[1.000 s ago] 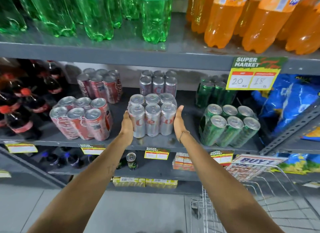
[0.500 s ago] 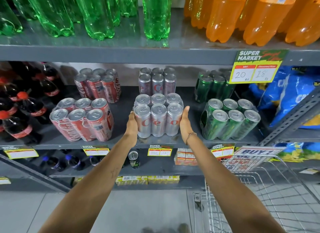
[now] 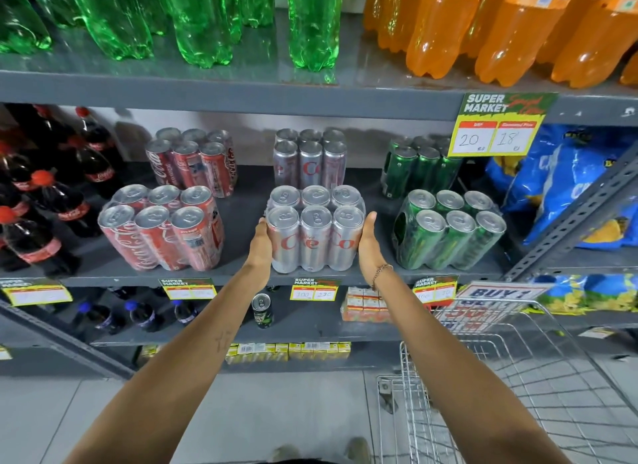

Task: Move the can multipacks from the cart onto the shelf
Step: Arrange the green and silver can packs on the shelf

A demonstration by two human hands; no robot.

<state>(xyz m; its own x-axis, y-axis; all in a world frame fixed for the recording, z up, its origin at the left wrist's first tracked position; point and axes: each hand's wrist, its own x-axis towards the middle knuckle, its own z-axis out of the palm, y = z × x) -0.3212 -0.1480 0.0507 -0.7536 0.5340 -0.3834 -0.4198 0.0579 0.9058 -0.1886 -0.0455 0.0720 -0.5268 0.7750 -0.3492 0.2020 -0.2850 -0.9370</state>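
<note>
A shrink-wrapped silver can multipack (image 3: 316, 232) stands at the front of the grey middle shelf (image 3: 241, 275). My left hand (image 3: 259, 246) presses flat against its left side and my right hand (image 3: 370, 242) against its right side. A second silver multipack (image 3: 310, 158) stands behind it. Two red multipacks, one in front (image 3: 162, 227) and one behind (image 3: 193, 161), sit to the left. Two green multipacks, a near one (image 3: 448, 228) and a far one (image 3: 419, 166), sit to the right. The wire cart (image 3: 500, 377) is at the lower right; no multipack shows in the part of it that I see.
Dark cola bottles (image 3: 41, 201) fill the shelf's left end and blue snack bags (image 3: 566, 187) the right. Green (image 3: 193, 18) and orange (image 3: 483, 25) bottles stand on the shelf above. A single can (image 3: 261, 310) and small cartons (image 3: 366, 304) sit on the shelf below.
The view has shifted closer to the shelf and slightly left. My hands stay on both sides of the silver multipack, which still stands at the shelf's front.
</note>
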